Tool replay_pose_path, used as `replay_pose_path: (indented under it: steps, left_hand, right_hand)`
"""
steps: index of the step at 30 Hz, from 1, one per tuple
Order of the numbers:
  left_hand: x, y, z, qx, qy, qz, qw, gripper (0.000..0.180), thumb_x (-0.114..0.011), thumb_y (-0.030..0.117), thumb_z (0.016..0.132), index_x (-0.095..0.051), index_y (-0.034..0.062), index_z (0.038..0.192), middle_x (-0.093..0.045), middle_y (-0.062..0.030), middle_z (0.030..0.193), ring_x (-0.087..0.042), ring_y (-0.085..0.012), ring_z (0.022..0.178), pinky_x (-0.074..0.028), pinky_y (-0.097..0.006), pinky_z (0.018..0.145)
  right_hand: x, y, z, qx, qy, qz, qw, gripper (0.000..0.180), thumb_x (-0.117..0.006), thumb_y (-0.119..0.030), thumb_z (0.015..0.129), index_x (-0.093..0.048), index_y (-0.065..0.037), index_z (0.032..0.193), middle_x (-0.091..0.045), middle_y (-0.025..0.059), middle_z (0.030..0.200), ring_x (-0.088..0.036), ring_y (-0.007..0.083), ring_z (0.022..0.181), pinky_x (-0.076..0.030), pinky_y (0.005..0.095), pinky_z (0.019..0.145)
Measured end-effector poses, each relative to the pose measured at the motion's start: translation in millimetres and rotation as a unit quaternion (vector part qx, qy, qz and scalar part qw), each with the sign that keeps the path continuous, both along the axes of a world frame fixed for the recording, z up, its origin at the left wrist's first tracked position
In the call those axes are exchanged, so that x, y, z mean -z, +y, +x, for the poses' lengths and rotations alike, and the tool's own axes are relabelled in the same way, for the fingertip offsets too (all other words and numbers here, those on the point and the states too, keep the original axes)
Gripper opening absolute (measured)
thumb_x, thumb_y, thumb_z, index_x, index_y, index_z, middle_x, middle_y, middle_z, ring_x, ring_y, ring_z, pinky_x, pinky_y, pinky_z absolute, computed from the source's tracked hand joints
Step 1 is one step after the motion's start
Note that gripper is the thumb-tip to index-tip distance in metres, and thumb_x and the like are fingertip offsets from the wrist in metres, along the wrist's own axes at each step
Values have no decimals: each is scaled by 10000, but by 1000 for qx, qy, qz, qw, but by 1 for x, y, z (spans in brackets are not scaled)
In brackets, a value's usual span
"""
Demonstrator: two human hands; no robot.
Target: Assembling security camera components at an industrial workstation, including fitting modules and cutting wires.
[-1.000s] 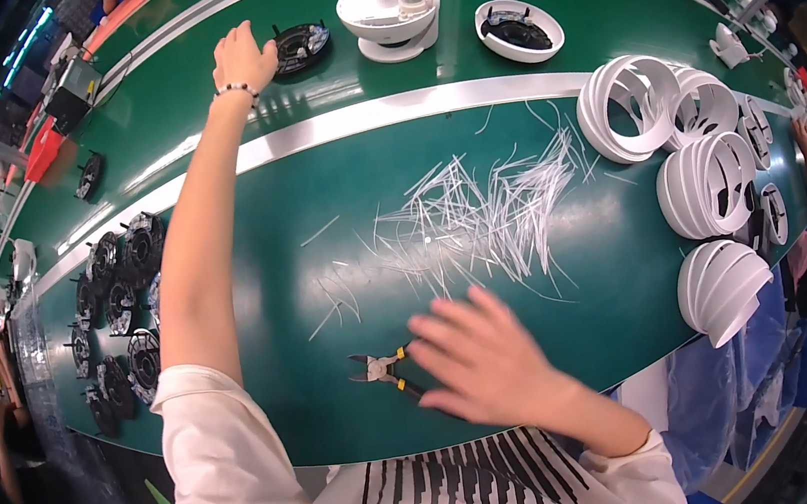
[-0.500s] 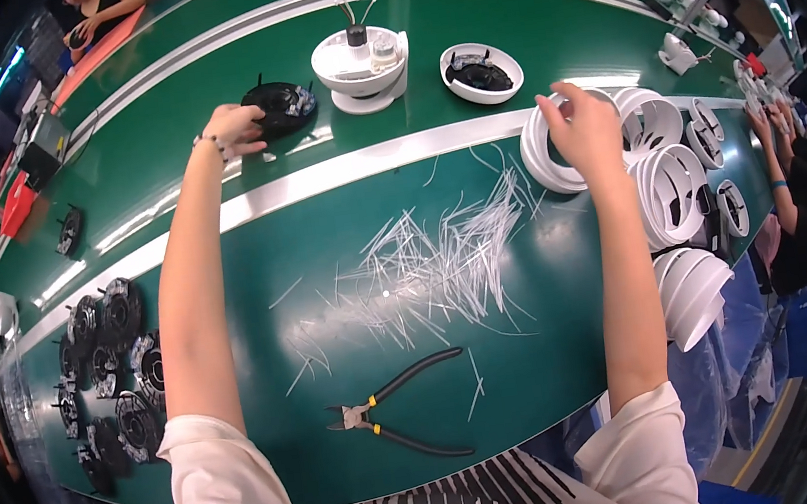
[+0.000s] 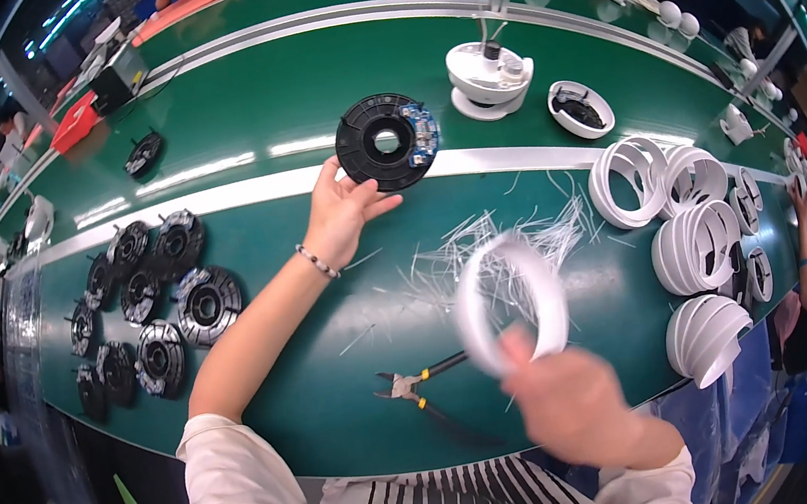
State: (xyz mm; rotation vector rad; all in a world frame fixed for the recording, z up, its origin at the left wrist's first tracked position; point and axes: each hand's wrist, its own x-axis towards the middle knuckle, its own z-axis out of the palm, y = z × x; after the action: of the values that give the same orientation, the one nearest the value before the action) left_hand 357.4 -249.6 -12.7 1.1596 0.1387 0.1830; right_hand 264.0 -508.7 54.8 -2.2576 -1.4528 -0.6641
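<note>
A: What has the left hand [image 3: 339, 215] got?

B: A black disc [image 3: 386, 141] with a small blue board on its right edge, pinched at its lower left rim by thumb and fingers and held up at about 12 o'clock, over the pale strip that runs along the green bench [image 3: 284, 95].

A: And the right hand [image 3: 568, 398]?

B: Blurred, down at 5 o'clock. Its fingers close on the bottom of a white ring [image 3: 512, 301], which stands up over the litter of white trimmings [image 3: 513, 239].

A: Any open room between them?

B: Yes, bare green at centre left, between the forearm and the trimmings. The cutters [image 3: 419, 391] lie at 6 o'clock, just short of the near edge of the bench.

A: The sides?

B: Crowded. Black round parts [image 3: 154, 313] in rows at 9 o'clock, stacked white rings [image 3: 689, 237] from 2 to 4 o'clock, close to the right edge. Beyond the strip, a white housing [image 3: 488, 80] and a white dish [image 3: 580, 109] at 1 o'clock.
</note>
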Motion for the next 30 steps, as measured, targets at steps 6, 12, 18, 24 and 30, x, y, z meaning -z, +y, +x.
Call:
replay_pose_path:
  steps: [6,12,18,24,30]
  left_hand:
    - [6,-7,-41,11,-22,-16,1000,397,-461,-33,805,-293,50,1155,-516,-131,1010,-574,-217,876,-518,-358,759]
    - [4,-13,-50,14,-22,-18,999,453,-450,-40,799,-265,61,1200,-503,-127,1042,-563,-221,905,-520,-354,752]
    - [2,-17,-56,22,-26,-20,999,487,-400,-100,799,-220,67,1220,-485,-151,1067,-570,-251,898,-530,-341,735]
    - [-1,-22,-63,19,-81,5,997,475,-408,-104,780,-237,57,1193,-384,-113,1179,-512,-235,999,-521,-336,756]
    - [12,-54,-76,87,-115,84,986,576,-444,-117,743,-208,66,1235,-359,-98,1183,-461,-206,1046,-500,-322,779]
  right_hand:
    - [20,21,-37,-108,70,-212,969,596,-519,-64,608,-434,21,1192,-341,-11,483,-367,105,456,-317,241,458]
    - [0,30,-20,11,208,-235,949,1047,-754,-356,501,-180,17,1292,-167,227,1342,-209,431,1196,-211,567,924]
    - [17,36,0,4,338,-225,914,1122,-768,-378,495,-104,39,1298,-204,250,1308,-218,405,1203,-209,461,988]
    - [18,21,21,-13,413,233,880,1149,-804,-307,486,-79,39,1308,-220,226,1304,-259,305,1207,-231,377,991]
    - [47,50,45,64,465,323,821,1112,-796,-221,528,-49,43,1308,-164,244,1327,-214,287,1239,-201,352,1008]
